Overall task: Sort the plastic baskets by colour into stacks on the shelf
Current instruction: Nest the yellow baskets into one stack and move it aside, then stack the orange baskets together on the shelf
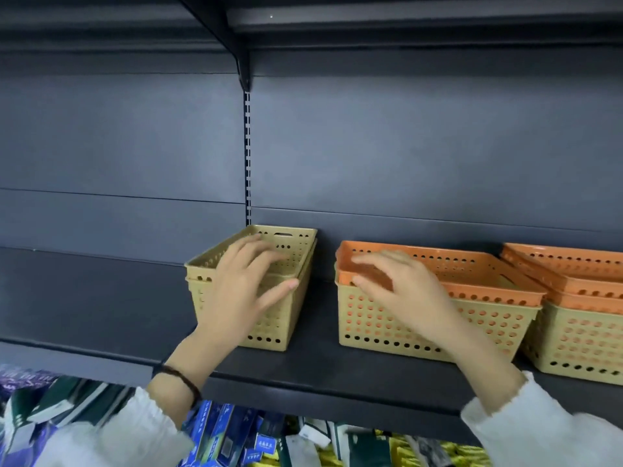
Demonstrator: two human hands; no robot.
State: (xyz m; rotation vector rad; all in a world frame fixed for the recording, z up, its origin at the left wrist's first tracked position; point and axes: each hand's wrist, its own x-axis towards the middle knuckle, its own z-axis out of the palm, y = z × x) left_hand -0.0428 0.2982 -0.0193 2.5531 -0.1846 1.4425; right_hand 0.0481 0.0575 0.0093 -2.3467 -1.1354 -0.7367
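Two narrow tan baskets (202, 281) sit nested in a stack on the dark shelf (303, 369), left of centre. My left hand (246, 291) hovers over this stack's near right side, fingers spread and blurred, holding nothing. To its right an orange basket (472, 274) is nested inside a wider tan basket (488, 328). My right hand (401, 291) reaches over the orange basket's left rim, fingers curved and apart; whether they touch the rim is unclear. At the far right, orange baskets (580, 278) lie stacked in another tan basket (580, 345).
The shelf's left part (94, 308) holds nothing. A slotted upright (247, 153) runs up the dark back panel, and another shelf (404, 25) hangs overhead. Below the shelf edge lie packaged goods in blue (219, 433), green and yellow.
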